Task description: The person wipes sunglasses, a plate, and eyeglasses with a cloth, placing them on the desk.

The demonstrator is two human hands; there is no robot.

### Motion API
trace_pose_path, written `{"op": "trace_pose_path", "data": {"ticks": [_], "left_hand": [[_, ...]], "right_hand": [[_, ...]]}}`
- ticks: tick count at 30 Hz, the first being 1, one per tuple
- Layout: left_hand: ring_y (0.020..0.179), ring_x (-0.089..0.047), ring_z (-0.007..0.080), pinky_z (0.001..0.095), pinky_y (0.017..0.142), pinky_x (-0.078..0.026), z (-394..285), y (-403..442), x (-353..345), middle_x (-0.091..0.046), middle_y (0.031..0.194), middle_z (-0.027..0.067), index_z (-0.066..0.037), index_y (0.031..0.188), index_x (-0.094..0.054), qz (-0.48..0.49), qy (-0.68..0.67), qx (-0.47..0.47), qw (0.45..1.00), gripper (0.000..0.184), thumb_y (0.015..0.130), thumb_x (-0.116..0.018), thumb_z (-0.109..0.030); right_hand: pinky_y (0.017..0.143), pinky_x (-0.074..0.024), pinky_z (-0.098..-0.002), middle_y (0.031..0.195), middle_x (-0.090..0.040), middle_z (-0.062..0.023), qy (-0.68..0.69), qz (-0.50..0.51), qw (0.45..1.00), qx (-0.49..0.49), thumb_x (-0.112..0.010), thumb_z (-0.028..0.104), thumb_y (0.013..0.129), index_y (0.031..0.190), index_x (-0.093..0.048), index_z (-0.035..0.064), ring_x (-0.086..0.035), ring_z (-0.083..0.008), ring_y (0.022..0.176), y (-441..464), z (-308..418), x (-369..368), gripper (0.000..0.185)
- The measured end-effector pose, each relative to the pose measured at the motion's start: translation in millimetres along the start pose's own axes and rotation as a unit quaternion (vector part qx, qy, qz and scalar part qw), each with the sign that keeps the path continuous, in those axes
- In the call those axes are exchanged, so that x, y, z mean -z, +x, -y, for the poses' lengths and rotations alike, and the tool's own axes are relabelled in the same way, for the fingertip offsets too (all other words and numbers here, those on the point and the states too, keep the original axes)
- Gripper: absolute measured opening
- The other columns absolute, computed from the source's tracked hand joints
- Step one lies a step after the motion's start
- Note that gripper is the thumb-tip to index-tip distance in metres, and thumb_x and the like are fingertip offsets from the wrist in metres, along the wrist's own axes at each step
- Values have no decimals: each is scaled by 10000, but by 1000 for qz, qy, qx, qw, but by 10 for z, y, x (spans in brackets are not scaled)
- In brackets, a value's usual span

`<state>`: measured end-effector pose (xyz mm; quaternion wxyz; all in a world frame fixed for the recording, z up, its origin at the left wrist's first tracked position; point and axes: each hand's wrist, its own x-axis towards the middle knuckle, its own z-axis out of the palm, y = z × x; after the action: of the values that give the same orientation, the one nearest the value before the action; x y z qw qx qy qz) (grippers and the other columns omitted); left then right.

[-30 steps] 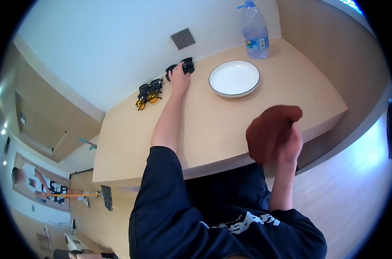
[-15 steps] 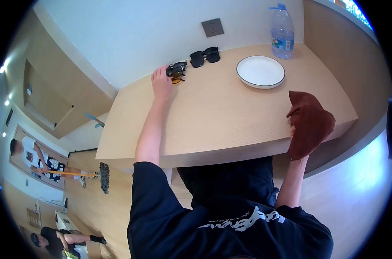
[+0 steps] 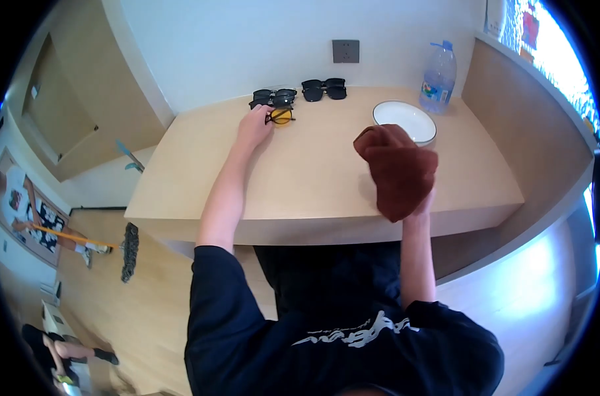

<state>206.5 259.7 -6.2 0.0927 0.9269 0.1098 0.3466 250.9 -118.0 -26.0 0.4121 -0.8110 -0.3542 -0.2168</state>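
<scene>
The left hand (image 3: pixel 254 127) had its fingertips at the yellow-lensed glasses (image 3: pixel 283 115); whether this grip was closed on the frame, one could not tell. The glasses lay on the desk (image 3: pixel 326 178) at about 2 o'clock from this hand, the nearer one. Their long axis ran roughly from 9 to 3 o'clock, but which way the lenses faced was not clear. Dark glasses (image 3: pixel 282 101) lay just beyond, at 12 o'clock, and black sunglasses (image 3: pixel 334 92) at 2 o'clock. The right hand (image 3: pixel 427 201) gripped a brown cloth (image 3: pixel 401 175); the white plate (image 3: pixel 405 119) was near, at 12 o'clock, and the bottle (image 3: pixel 438 79) stood at 1 o'clock from the plate.
</scene>
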Motion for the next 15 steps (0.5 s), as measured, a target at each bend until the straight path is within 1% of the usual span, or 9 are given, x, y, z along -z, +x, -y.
{"op": "trace_pose_path", "data": {"ticks": [1, 2, 3, 4, 6, 7, 9, 13, 15], "left_hand": [[915, -592, 257, 389, 811, -468, -70, 6, 43, -611, 970, 90, -68, 995, -592, -13, -10, 4, 1000, 275, 729, -642, -118], [864, -611, 255, 374, 763, -487, -190, 0, 101, -623, 945, 98, -62, 988, -587, -40, -24, 25, 999, 265, 731, -637, -100], [812, -630, 253, 360, 715, -506, -271, -18, 197, -636, 921, 105, -56, 982, -582, -63, -32, 48, 996, 254, 734, -631, -83], [812, -630, 253, 360, 715, -506, -352, -2, 328, -636, 921, 105, -56, 982, -582, -70, -33, 50, 996, 254, 734, -631, -83], [788, -652, 211, 322, 691, -512, -554, -23, 585, -657, 859, 103, -28, 946, -576, -127, -149, 34, 980, 184, 764, -601, -31], [788, -652, 211, 322, 691, -512, -689, -90, 723, -657, 859, 103, -28, 946, -576, -125, -145, 35, 981, 184, 764, -601, -31], [776, -648, 157, 272, 659, -506, -981, -277, 924, -658, 834, 96, -5, 945, -555, -133, -344, 40, 929, 155, 792, -563, 14], [812, -627, 126, 247, 645, -495, -1492, -728, 1126, -641, 837, 81, 2, 955, -536, -71, -439, 70, 893, 160, 800, -566, 24], [830, -613, 111, 230, 623, -486, -1750, -956, 1142, -623, 844, 63, -7, 972, -523, -49, -479, 79, 873, 192, 788, -569, 24]], "right_hand": [[754, -454, -264, 937, -562, -26, 426, 20, 904, 3, -646, 124, 755, 1001, -533, 54, -562, -165, 881, -7, 183, 30, 280], [865, -442, -283, 1095, -545, -52, 767, 44, 640, 2, -650, 142, 789, 1146, -491, 38, -538, -166, 1031, 39, 281, 106, 405], [866, -441, -284, 1096, -545, -54, 794, 67, 604, -10, -647, 141, 791, 1150, -488, 35, -536, -164, 1032, 89, 347, 98, 407], [867, -440, -285, 1097, -544, -55, 762, 79, 643, -24, -644, 140, 793, 1154, -486, 32, -534, -163, 1033, 156, 405, 81, 409], [869, -439, -286, 1099, -543, -58, 696, 87, 712, -42, -638, 137, 797, 1163, -480, 27, -531, -160, 1036, 262, 456, 10, 413], [870, -438, -287, 1100, -543, -60, 666, 83, 740, -45, -635, 136, 799, 1167, -477, 24, -529, -159, 1037, 313, 487, -22, 416], [872, -436, -288, 1102, -541, -63, 627, 70, 775, -47, -630, 134, 803, 1175, -472, 18, -525, -156, 1040, 351, 551, -76, 420], [876, -432, -291, 1106, -539, -69, 599, 83, 795, -34, -618, 129, 812, 1192, -461, 7, -517, -150, 1045, 426, 791, -160, 429], [880, -425, -282, 1114, -541, -75, 598, 155, 786, -15, -572, 88, 822, 1218, -443, 2, -514, -141, 1049, 440, 971, -150, 425]]}}
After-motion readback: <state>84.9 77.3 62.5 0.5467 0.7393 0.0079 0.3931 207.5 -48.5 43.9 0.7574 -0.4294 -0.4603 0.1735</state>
